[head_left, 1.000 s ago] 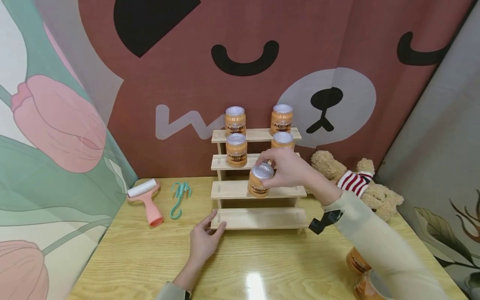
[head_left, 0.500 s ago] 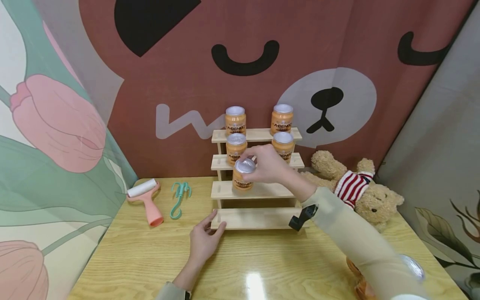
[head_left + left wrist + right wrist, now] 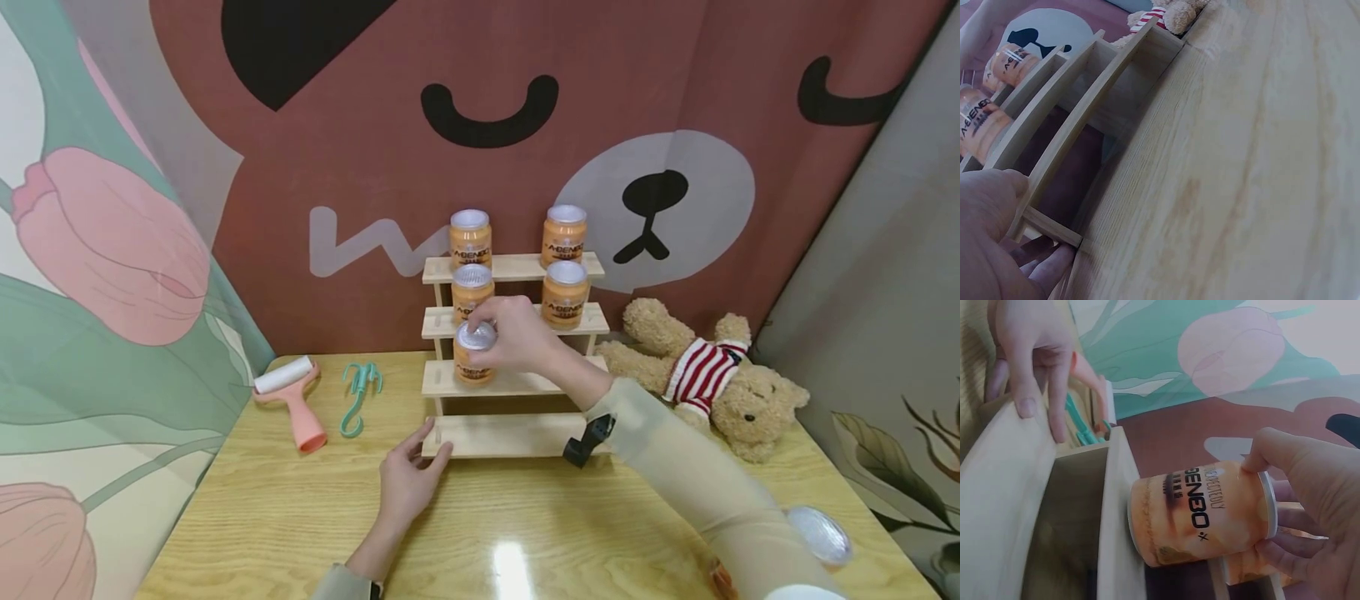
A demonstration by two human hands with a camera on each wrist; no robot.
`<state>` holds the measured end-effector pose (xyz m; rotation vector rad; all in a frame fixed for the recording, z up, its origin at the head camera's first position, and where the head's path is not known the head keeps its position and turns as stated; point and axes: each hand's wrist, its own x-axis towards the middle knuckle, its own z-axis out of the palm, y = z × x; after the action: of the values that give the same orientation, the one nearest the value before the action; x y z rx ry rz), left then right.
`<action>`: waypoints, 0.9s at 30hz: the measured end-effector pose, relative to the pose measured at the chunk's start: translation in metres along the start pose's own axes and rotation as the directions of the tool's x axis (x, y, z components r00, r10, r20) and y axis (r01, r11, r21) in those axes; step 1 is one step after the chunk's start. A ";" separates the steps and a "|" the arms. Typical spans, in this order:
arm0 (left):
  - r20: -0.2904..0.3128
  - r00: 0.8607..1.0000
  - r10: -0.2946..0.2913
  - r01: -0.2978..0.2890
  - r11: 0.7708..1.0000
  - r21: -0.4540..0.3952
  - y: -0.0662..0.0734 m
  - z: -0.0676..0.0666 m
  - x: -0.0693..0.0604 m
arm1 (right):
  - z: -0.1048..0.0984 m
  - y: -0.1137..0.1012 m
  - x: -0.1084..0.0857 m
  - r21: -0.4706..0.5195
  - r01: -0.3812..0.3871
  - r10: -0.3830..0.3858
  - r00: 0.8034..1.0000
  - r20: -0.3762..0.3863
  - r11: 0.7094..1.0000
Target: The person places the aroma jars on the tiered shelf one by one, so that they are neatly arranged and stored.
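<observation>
My right hand [image 3: 517, 333] pinches an orange can [image 3: 471, 367] by its silver-topped upper end. The can stands at the left end of the third step down of a four-step wooden rack [image 3: 525, 437]. In the right wrist view, the bottom of this can [image 3: 1197, 515] meets the step, and the thumb and fingers are at its rim. My left hand [image 3: 408, 479] grips the left end of the lowest step; the left wrist view has the thumb on the board [image 3: 1079, 119] and fingers around the side support.
Matching cans [image 3: 565, 296] stand in pairs on the two upper steps. A pink-handled roller [image 3: 300, 412] and a teal hook [image 3: 360, 400] lie left of the rack. To the right lies a teddy bear [image 3: 720, 383]. Near the sleeve, a silver can top [image 3: 819, 535] shows.
My right hand has carried the can leftward along the third step to its left end, below the second-step can. The left hand keeps its place on the rack.
</observation>
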<state>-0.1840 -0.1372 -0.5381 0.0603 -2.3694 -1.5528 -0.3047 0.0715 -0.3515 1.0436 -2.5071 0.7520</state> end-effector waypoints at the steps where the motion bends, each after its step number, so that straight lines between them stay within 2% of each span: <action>1: 0.000 1.000 0.002 -0.002 1.000 -0.002 0.000 0.000 0.000 | 0.002 0.000 -0.001 -0.005 0.001 -0.001 1.000 -0.002 1.000; 9: 0.005 1.000 0.002 -0.002 1.000 -0.003 0.002 0.000 0.000 | 0.006 -0.004 -0.006 -0.028 -0.011 0.011 1.000 -0.017 1.000; 14: 0.008 1.000 -0.001 0.001 1.000 -0.003 0.002 0.000 0.000 | 0.002 -0.003 -0.008 -0.046 -0.002 0.003 1.000 0.013 0.999; 22: 0.005 1.000 -0.008 0.008 1.000 -0.003 0.002 0.000 0.000 | -0.030 0.004 -0.016 0.004 -0.015 0.015 1.000 0.000 1.000; 27: 0.000 1.000 -0.006 0.006 1.000 -0.004 0.002 0.000 0.000 | -0.057 0.008 -0.027 -0.041 -0.024 0.024 1.000 -0.019 0.999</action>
<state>-0.1833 -0.1365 -0.5368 0.0667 -2.3685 -1.5600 -0.2873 0.1244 -0.3205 0.9896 -2.5129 0.7098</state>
